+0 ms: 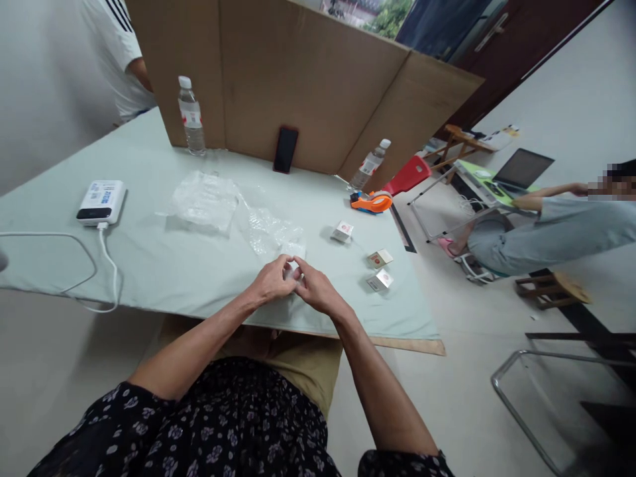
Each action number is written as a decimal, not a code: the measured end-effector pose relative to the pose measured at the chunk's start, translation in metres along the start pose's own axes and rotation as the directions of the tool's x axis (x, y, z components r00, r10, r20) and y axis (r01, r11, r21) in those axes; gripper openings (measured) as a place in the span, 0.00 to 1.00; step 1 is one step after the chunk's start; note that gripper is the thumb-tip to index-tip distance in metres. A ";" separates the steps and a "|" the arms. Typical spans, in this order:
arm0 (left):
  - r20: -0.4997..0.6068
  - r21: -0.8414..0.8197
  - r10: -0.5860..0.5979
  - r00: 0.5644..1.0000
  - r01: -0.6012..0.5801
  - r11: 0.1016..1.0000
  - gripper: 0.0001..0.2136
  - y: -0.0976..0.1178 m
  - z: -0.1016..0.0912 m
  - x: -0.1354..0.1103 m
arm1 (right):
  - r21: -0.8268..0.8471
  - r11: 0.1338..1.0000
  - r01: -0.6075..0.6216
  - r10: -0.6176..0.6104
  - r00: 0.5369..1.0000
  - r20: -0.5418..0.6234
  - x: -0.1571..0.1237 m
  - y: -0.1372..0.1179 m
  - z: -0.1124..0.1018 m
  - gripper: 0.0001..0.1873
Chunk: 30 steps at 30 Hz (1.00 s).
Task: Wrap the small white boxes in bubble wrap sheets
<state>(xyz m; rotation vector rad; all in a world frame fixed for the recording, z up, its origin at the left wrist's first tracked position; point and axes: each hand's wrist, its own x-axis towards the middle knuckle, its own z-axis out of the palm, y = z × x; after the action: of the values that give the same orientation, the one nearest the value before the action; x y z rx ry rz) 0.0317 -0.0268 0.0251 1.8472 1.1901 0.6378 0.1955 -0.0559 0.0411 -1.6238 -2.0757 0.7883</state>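
A white wall (pixel 40 73) is rising at ten o'clock, greenery (pixel 391 16) is showing outside at one, a dark red door (pixel 541 26) is standing near two, and a wooden stool (pixel 551 289) is resting at three on the pale floor (pixel 462 311).

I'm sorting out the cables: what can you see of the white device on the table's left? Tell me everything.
The white device is a plastic-looking block with rounded corners, blue print on top and a black strip along its near end. It lies flat on the pale green cloth. A white cable is plugged into its near end; nothing else visibly touches it.
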 end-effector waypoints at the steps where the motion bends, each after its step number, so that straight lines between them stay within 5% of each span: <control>1: -0.029 -0.032 -0.031 0.999 0.030 0.999 0.19 0.001 0.001 -0.001 | -0.078 0.997 0.002 -0.001 1.000 0.014 0.004 -0.002 0.000 0.36; 6: -0.155 -0.067 -0.018 0.988 0.007 0.998 0.05 -0.002 0.013 -0.001 | -0.165 0.986 0.018 -0.003 0.996 0.092 0.015 -0.006 -0.005 0.42; 11: -0.139 -0.065 -0.006 0.990 -0.003 0.998 0.07 -0.010 0.016 0.000 | 0.344 0.939 -0.007 -0.022 0.997 0.079 0.012 0.015 -0.018 0.43; 13: -0.134 -0.059 -0.009 0.991 0.001 0.998 0.10 -0.012 0.016 0.001 | 0.494 0.865 -0.088 0.129 0.990 -0.049 0.011 0.029 -0.020 0.39; 15: -0.132 -0.048 -0.002 0.991 -0.004 0.999 0.12 -0.014 0.017 0.001 | 0.553 0.804 -0.220 0.337 0.934 -0.119 0.013 0.041 -0.019 0.35; 18: -0.130 -0.018 0.035 0.991 -0.038 0.999 0.13 -0.015 0.020 0.000 | 0.585 0.724 -0.366 0.490 0.869 -0.063 0.025 0.048 -0.012 0.29; 25: -0.030 0.319 0.305 0.952 -0.280 0.905 0.22 -0.006 0.017 -0.005 | 0.592 0.726 -0.351 0.449 0.893 -0.020 0.054 0.048 0.004 0.19; 30: 0.078 0.390 0.305 0.949 -0.311 0.867 0.15 -0.005 0.013 0.000 | 0.569 0.768 -0.294 0.395 0.917 -0.060 0.061 0.051 0.005 0.16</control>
<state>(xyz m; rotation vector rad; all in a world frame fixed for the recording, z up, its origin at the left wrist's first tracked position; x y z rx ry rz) 0.0390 -0.0302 0.0139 2.4183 1.0795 0.5820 0.2154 0.0107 0.0019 -1.6684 -1.2591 1.1844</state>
